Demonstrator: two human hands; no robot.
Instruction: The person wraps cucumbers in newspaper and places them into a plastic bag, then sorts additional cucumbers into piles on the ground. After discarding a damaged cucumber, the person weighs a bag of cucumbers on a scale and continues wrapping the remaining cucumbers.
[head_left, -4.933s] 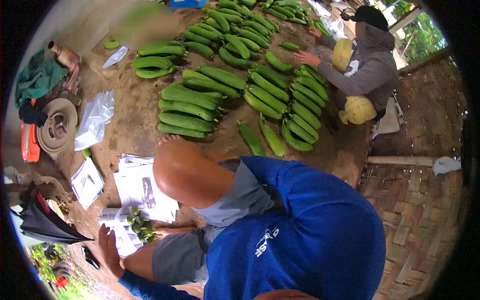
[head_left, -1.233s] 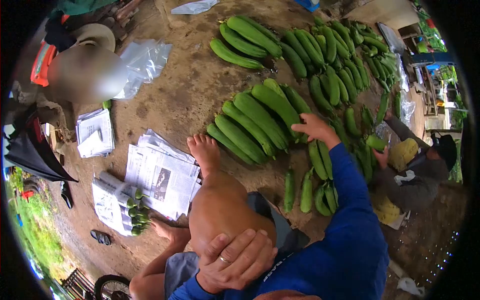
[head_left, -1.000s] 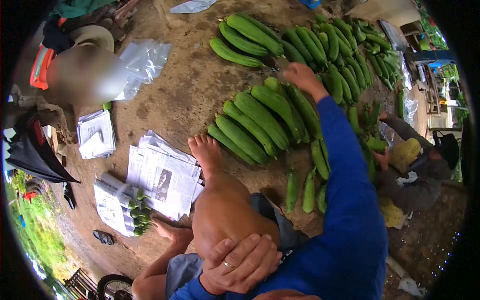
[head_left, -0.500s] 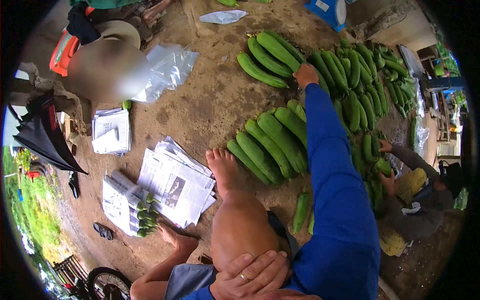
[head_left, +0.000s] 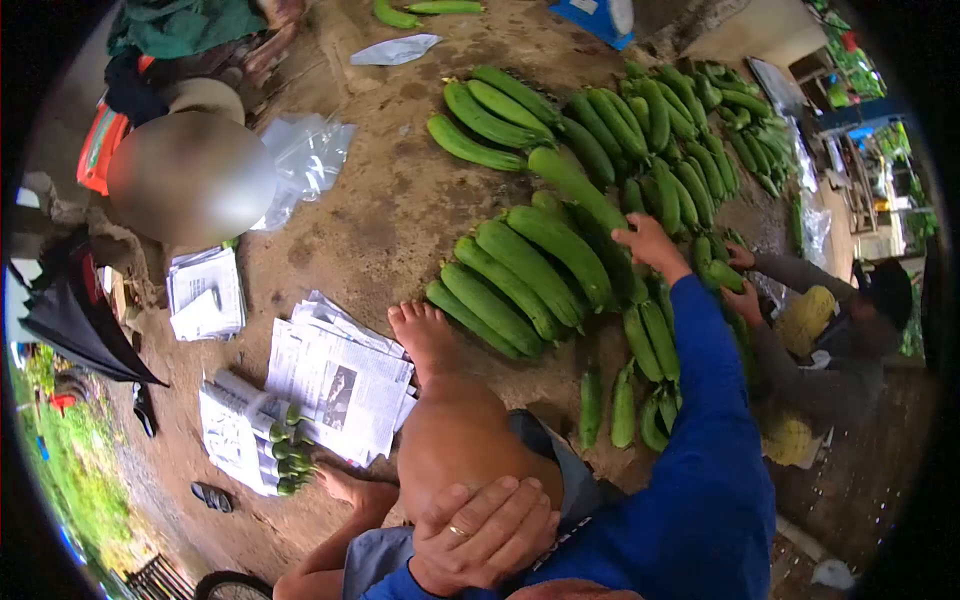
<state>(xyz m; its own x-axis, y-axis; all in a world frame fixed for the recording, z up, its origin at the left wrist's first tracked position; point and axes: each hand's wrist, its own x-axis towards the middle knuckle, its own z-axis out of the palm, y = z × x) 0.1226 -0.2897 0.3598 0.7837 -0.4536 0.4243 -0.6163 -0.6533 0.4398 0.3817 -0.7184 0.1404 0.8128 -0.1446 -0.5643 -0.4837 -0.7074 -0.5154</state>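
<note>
My right hand (head_left: 652, 246) is closed around the near end of a long green gourd (head_left: 578, 188), which slants away toward the upper left. Below it lies a row of large gourds (head_left: 505, 272) side by side on the ground. Beyond its far end, a smaller group of gourds (head_left: 490, 112) rests close together. My left hand (head_left: 490, 535), a ring on one finger, lies flat over my bent knee and holds nothing. Nearer my right arm, several gourds (head_left: 622, 405) lie beneath the forearm.
Many more gourds (head_left: 690, 160) spread over the right side. A co-worker in grey sleeves (head_left: 815, 280) handles gourds there. Newspaper sheets (head_left: 340, 385), wrapped green vegetables (head_left: 250, 430) and a clear plastic bag (head_left: 305, 165) lie to the left. Another person (head_left: 190, 180) is at upper left.
My right hand has come back from the far group toward me and now has a long gourd in its grip. My left hand stays on the knee. The view has shifted slightly.
</note>
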